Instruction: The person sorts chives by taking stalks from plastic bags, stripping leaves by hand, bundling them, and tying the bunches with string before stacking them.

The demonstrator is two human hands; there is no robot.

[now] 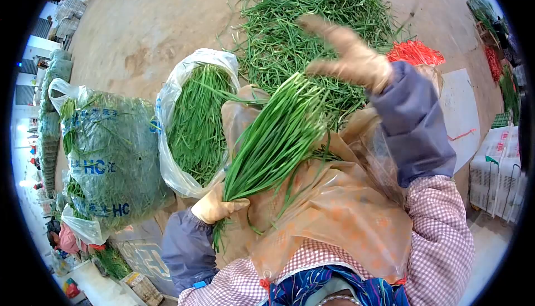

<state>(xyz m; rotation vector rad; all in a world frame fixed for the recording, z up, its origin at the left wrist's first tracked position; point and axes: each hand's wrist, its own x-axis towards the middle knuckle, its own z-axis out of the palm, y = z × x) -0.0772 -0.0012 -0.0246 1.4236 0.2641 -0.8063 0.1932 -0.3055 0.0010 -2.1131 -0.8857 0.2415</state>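
My left hand [217, 204], in a tan glove, is closed round the leafy end of a bunch of garlic chives [276, 133]. The bunch lies slanted across my lap, its pale cut ends pointing up and away. Just beyond those ends, my right hand [351, 55] is raised with fingers spread, slightly blurred and holding nothing. Behind it spreads a large loose heap of chives [301, 22] on the floor. An orange-tinted plastic apron [334, 206] covers my lap, with a few loose blades on it.
To the left stand an open white bag of chives [200, 122] and a full clear bag with blue print [111, 155]. Red ties [415, 54] lie beyond my right forearm, near a white board [461, 116]. White crates [496, 172] stand far right.
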